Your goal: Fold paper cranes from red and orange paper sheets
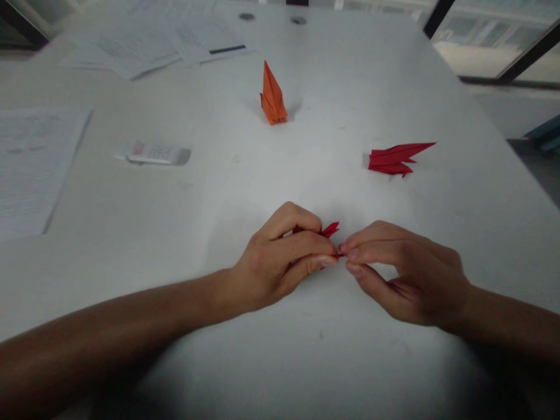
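Observation:
My left hand [286, 254] is closed round a piece of red origami paper [331, 229], gripping it between thumb and fingers. Most of this paper is hidden; a pointed red end sticks out past the knuckles and a small tip shows by the thumb. Close on the right, my right hand [406, 271] pinches at that small tip with thumb and fingertips. Beyond the hands, an orange folded paper figure [273, 99] stands upright. A second red folded paper figure [391, 160] lies to the right, its long point aimed right.
On the white table [245, 361], a white marker-like object [153, 153] lies at the left. A printed sheet [35, 163] is at the left edge, with more printed papers [140, 44] at the back left. Two round dark spots [298, 20] mark the far side.

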